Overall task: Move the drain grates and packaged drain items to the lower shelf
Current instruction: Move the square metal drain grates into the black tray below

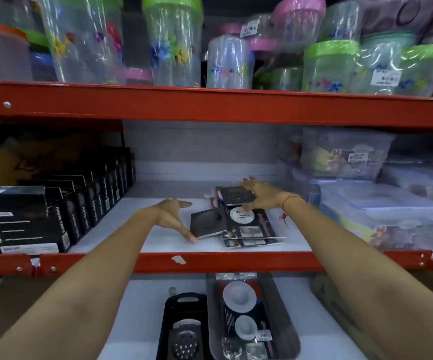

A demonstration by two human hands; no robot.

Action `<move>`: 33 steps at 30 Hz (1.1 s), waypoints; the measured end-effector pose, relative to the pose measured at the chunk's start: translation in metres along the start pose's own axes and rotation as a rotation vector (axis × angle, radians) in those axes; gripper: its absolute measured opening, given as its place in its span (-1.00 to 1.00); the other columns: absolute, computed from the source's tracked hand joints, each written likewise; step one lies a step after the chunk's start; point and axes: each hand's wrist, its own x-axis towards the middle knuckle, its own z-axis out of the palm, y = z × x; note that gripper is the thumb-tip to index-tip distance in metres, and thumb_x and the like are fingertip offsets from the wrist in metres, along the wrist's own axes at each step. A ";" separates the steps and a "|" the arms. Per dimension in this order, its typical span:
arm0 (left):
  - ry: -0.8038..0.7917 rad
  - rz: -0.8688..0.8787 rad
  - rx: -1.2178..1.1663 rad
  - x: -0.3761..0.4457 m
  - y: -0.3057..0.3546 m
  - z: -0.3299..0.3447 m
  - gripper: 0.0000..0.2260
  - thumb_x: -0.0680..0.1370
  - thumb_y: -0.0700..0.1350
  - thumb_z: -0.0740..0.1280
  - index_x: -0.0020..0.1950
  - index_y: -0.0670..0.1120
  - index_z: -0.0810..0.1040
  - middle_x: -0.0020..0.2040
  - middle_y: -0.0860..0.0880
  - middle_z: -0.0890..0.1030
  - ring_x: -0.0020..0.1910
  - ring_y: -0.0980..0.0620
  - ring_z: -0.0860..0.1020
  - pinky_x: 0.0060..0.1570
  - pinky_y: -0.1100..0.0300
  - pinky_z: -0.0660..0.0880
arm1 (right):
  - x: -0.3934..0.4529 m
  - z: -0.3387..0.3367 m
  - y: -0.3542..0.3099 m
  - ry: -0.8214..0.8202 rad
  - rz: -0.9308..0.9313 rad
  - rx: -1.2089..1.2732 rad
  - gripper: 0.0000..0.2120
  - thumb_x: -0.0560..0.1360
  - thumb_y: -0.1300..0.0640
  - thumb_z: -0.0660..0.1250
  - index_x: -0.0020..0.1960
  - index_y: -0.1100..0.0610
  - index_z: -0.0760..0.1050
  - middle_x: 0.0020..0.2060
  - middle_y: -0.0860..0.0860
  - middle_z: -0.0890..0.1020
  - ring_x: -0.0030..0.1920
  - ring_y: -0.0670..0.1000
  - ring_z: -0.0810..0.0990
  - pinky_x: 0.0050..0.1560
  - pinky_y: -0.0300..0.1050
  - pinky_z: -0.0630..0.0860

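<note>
On the middle shelf (158,242) lies a small pile of drain goods. A dark square drain grate (206,224) rests at the pile's left, and my left hand (171,216) touches its left corner with fingers spread. A second square grate (235,195) sits at the back, with my right hand (262,197) closed around its right side. Under them lie flat packaged drain items (251,229) with white round discs. On the lower shelf (142,307) lie one more packaged drain item (246,318) and a black packaged strainer (184,331).
Black boxes (62,211) stand in a row at the middle shelf's left. Clear lidded plastic containers (381,206) fill its right. Orange shelf beams (210,105) cross above and below the pile. Plastic jars (174,40) crowd the top shelf.
</note>
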 end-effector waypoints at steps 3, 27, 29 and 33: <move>-0.015 0.015 -0.022 0.013 -0.002 0.001 0.17 0.05 0.30 0.60 0.56 0.09 0.14 0.58 0.08 0.16 0.55 0.00 0.15 0.51 0.07 0.12 | 0.017 -0.012 0.011 -0.036 0.032 0.049 -0.12 0.39 -0.06 0.48 0.54 0.12 0.09 0.55 0.09 0.10 0.55 0.09 0.05 0.52 0.00 0.01; 0.000 0.041 -0.426 0.013 -0.083 0.004 -0.02 0.10 0.07 0.67 0.46 0.02 0.35 0.31 0.14 0.48 0.27 0.24 0.37 0.30 0.34 0.21 | 0.070 -0.028 -0.018 -0.190 0.070 0.025 0.12 0.01 -0.35 0.54 0.45 -0.03 0.21 0.36 -0.20 0.34 0.29 -0.09 0.34 0.36 -0.08 0.29; 0.014 0.043 -0.452 0.010 -0.089 0.009 0.03 0.10 0.07 0.67 0.50 0.00 0.30 0.30 0.14 0.49 0.30 0.24 0.38 0.33 0.34 0.21 | 0.073 -0.018 -0.044 -0.181 -0.022 0.099 0.06 0.01 -0.32 0.56 0.40 0.01 0.29 0.31 -0.17 0.42 0.28 -0.08 0.40 0.34 -0.09 0.32; 0.056 0.067 -0.524 0.008 -0.091 0.018 0.12 0.12 0.06 0.67 0.56 0.01 0.15 0.28 0.15 0.52 0.35 0.18 0.40 0.40 0.27 0.21 | 0.082 0.021 -0.083 -0.264 -0.107 0.116 -0.13 0.09 -0.20 0.60 0.29 0.04 0.37 0.23 -0.06 0.55 0.24 -0.01 0.50 0.37 -0.06 0.35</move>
